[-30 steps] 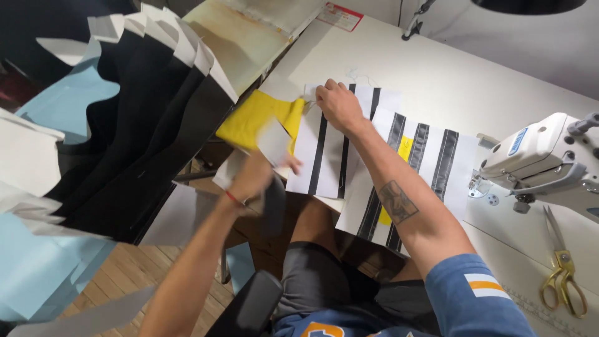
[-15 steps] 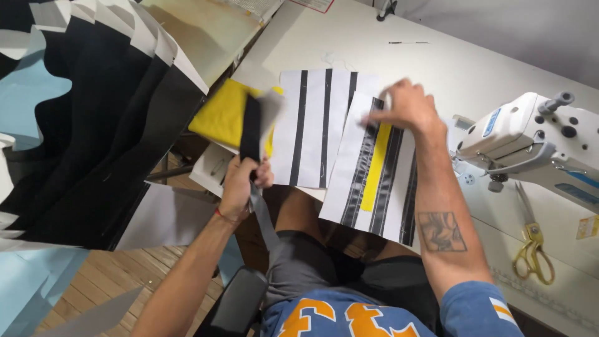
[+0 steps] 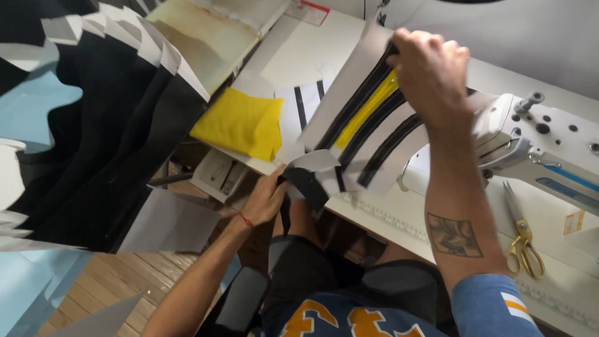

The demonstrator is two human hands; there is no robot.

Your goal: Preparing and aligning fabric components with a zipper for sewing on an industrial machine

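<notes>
my right hand (image 3: 430,72) and left hand (image 3: 269,198) grip the striped panels (image 3: 365,134) lifted off the table (image 3: 299,59), not yet under the sewing machine (image 3: 543,140) at right.

Right hand (image 3: 430,75) lifted striped pieces (image 3: 365,134) toward sewing machine (image 3: 543,140), apparently.

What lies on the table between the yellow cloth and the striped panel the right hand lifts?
In the head view, a flat white piece with black stripes lies between the yellow cloth and the striped panel held by the right hand.
</notes>
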